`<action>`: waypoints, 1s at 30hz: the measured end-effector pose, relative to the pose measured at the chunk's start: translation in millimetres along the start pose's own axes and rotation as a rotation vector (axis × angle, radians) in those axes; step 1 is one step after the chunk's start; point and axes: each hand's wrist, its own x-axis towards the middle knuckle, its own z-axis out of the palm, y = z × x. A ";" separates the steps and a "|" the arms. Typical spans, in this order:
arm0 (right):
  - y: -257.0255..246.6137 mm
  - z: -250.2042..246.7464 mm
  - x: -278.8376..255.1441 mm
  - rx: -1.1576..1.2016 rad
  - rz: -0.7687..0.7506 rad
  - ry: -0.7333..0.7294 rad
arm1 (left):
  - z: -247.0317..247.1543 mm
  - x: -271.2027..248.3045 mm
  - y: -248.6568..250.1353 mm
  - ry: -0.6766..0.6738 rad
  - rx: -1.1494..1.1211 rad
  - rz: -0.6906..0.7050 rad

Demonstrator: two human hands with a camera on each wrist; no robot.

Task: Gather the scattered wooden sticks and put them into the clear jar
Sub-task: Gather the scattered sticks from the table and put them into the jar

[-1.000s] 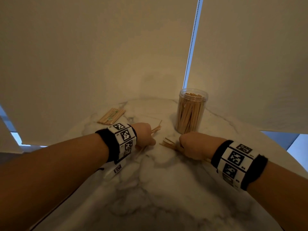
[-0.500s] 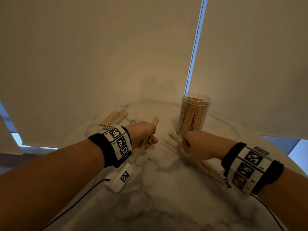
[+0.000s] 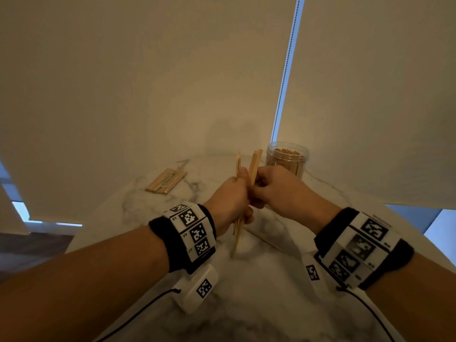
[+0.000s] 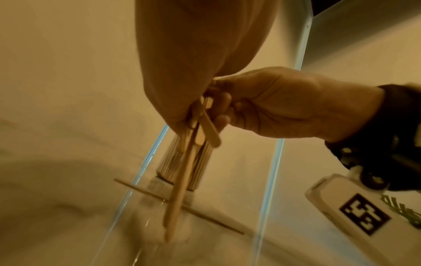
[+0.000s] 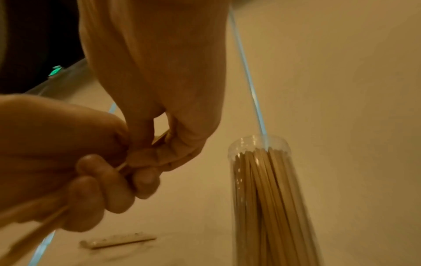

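Both hands meet above the marble table [image 3: 246, 292]. My left hand [image 3: 243, 183] grips a few wooden sticks [image 3: 237, 230] held nearly upright, their lower ends hanging toward the table. My right hand [image 3: 259, 186] touches the left and grips flat sticks [image 3: 254, 161] that poke up above its fingers. In the left wrist view the sticks [image 4: 182, 180] hang from both hands. The clear jar [image 3: 287, 157], packed with upright sticks, stands just behind the right hand and shows in the right wrist view too, jar [image 5: 268, 198]. One loose stick [image 3: 261, 236] lies on the table under the hands.
A neat pile of sticks [image 3: 165, 181] lies at the table's back left. Pale roller blinds [image 3: 148, 82] with a bead chain [image 3: 283, 77] close off the back. The table's curved edge runs on the left and right. Cables trail from both wristbands.
Both hands rose off the table with their sticks and came together in front of the jar. The sticks turned from lying low to nearly upright.
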 end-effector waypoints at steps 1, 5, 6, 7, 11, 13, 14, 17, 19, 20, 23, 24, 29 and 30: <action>-1.1 0.8 -0.1 -0.092 -0.027 0.002 | -0.5 0.0 -0.5 0.022 0.020 0.013; -1.4 -4.5 3.8 -0.293 -0.070 0.051 | -2.3 -2.6 -0.8 0.048 0.080 0.073; 1.0 -7.9 6.3 -0.216 -0.050 0.046 | -2.5 -4.0 -0.1 0.040 0.104 0.085; 2.0 -11.6 8.5 -0.118 -0.023 0.031 | -2.6 -4.7 0.2 0.025 0.119 0.093; 4.5 -19.4 11.2 -0.072 -0.044 -0.044 | -2.4 -5.5 0.0 -0.084 0.087 0.073; 4.2 -21.5 8.6 -0.151 -0.074 -0.023 | -3.5 -5.5 -0.7 -0.112 0.074 0.058; 5.4 -21.5 6.7 -0.132 -0.087 -0.016 | -4.6 -5.8 -0.5 -0.114 0.062 0.051; 12.4 -15.2 3.4 0.021 -0.054 0.023 | -11.2 -0.1 3.1 -0.025 0.025 0.069; 17.7 -9.2 3.2 -0.009 0.030 0.058 | -18.8 7.9 8.8 0.090 -0.050 0.061; 20.1 -5.2 2.9 -0.086 0.078 0.029 | -23.5 11.9 12.0 0.133 -0.099 0.055; 22.3 10.6 -2.6 -0.512 0.163 -0.240 | -35.5 21.5 17.6 0.210 -0.144 0.066; 21.8 16.9 -5.3 -0.619 0.174 -0.324 | -38.4 23.3 18.2 0.220 -0.148 0.071; 12.5 32.5 -10.3 -0.793 0.142 -0.495 | -44.1 27.5 19.3 0.207 -0.201 0.068; 10.6 32.8 -10.3 -0.787 0.147 -0.506 | -43.8 27.8 19.5 0.204 -0.198 0.075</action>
